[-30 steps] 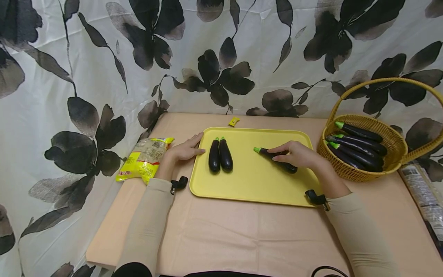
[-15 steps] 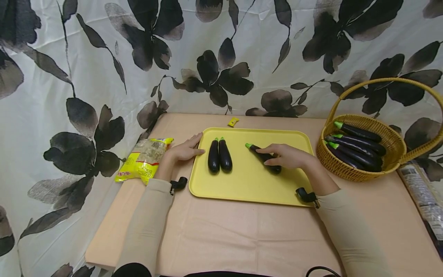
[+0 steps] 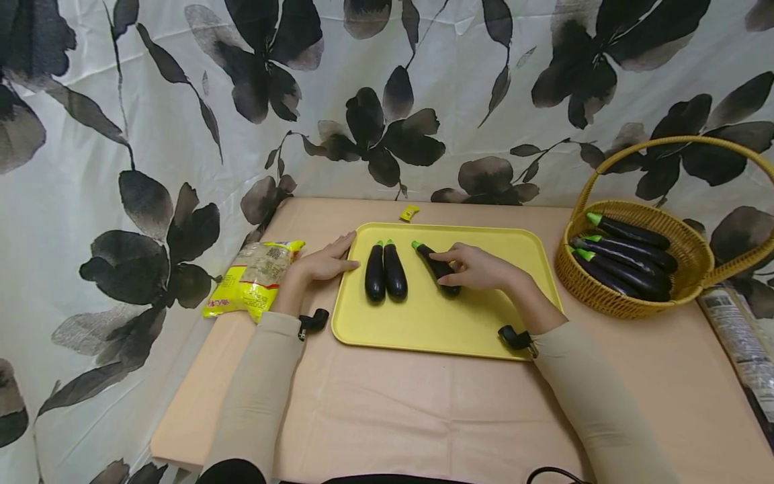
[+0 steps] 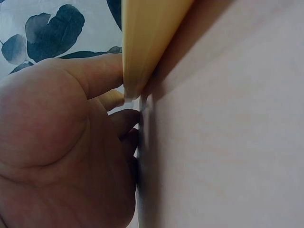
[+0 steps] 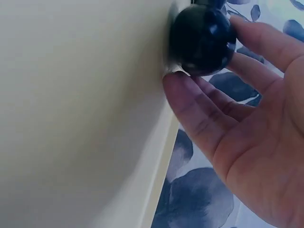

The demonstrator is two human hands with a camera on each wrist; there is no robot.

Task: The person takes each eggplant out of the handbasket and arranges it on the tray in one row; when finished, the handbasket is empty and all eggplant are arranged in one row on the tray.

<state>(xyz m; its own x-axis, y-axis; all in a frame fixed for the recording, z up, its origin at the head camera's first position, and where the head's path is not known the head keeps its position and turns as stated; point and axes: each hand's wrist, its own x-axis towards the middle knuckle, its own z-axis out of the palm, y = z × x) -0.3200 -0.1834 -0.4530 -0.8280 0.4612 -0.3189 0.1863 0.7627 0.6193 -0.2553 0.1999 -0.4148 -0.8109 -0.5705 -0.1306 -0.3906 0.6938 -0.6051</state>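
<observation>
On the yellow tray (image 3: pixel 411 326), two dark eggplants with green stems, the left one (image 3: pixel 374 274) and the right one (image 3: pixel 395 271), lie side by side near the left end. My right hand (image 3: pixel 482 267) holds a third eggplant (image 3: pixel 437 267) just right of them, tilted, between thumb and fingers. In the right wrist view, the round end of this eggplant (image 5: pixel 202 40) shows between the thumb and fingers, close to the tray surface. My left hand (image 3: pixel 322 264) rests at the tray's left rim, its thumb (image 4: pixel 107 71) against the edge and fingers extended.
A wicker basket (image 3: pixel 629 306) with several eggplants stands right of the tray. Beside my left forearm lies a yellow snack bag (image 3: pixel 250 279). A small yellow packet (image 3: pixel 409 213) sits behind the tray. A floral curtain (image 3: pixel 459 87) hangs behind the table.
My right hand has slid left across the tray with its eggplant, nearer to the pair. The eggplant has turned slightly more upright in view. The left hand has stayed at the rim.
</observation>
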